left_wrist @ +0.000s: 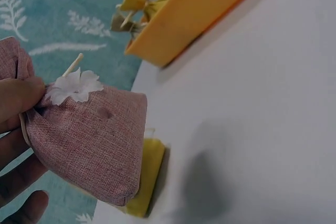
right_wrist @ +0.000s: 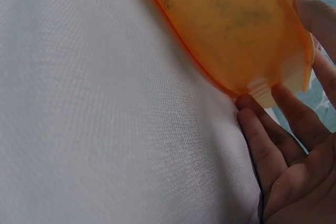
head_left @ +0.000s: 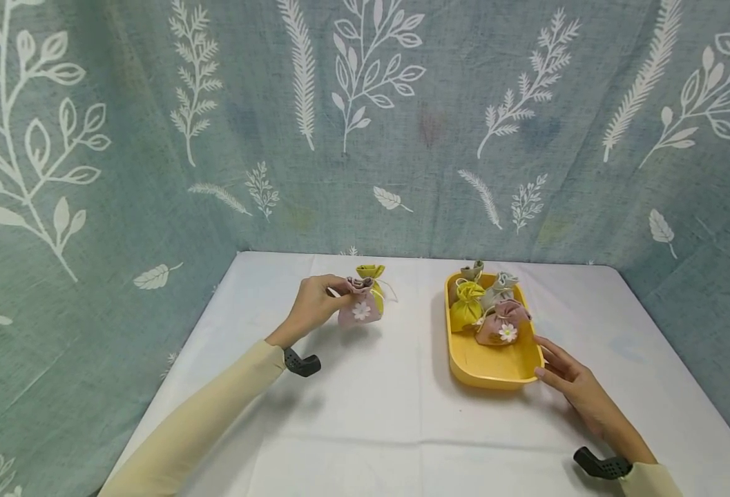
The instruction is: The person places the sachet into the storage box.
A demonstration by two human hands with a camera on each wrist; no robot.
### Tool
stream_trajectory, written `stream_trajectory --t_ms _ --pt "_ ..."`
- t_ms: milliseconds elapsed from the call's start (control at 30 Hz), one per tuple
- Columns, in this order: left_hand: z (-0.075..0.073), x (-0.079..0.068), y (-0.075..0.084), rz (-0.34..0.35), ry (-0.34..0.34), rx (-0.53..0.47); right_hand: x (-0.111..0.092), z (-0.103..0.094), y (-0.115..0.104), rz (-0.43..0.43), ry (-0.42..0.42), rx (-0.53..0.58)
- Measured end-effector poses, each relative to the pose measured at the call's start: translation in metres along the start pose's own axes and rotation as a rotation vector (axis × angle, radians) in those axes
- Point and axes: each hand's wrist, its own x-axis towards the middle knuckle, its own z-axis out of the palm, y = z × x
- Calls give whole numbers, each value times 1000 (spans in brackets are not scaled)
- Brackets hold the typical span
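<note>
My left hand [head_left: 316,304] pinches the gathered neck of a pink drawstring pouch [left_wrist: 94,145] with a white flower on it, holding it above the table. Right behind it stands a yellow drawstring pouch [head_left: 377,297], partly hidden by the pink one. To the right sits a yellow plastic tray [head_left: 495,366]. Inside its far part are a yellow pouch [head_left: 466,310], a pink pouch [head_left: 495,330] with a flower, a grey pouch [head_left: 498,290] and an olive pouch [head_left: 472,270]. The fingers of my right hand [head_left: 579,393] rest loosely against the tray's near right side from outside.
A white cloth [head_left: 365,414] with fold creases covers the table. Behind and beside it hangs a teal curtain [head_left: 365,172] with white leaf prints. Black bands with small devices are on both wrists.
</note>
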Motion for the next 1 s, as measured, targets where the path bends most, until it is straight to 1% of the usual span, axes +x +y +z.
stream_trajectory --t_ms 167,433,633,733,867,1000 --pt "12 5 11 42 -15 -10 0 0 -1 5 5 -15" --pt "29 14 35 89 -62 -75 -1 -1 0 -35 0 30" --pt "43 20 55 154 -92 -94 -1 -2 0 -26 5 -14" --pt "50 23 64 175 -105 -97 -1 -2 0 -24 5 -21" --pt "60 27 77 207 -114 -63 -1 -2 1 -28 3 -2" --pt "70 31 90 239 -128 -57 -1 -1 1 -30 6 2"
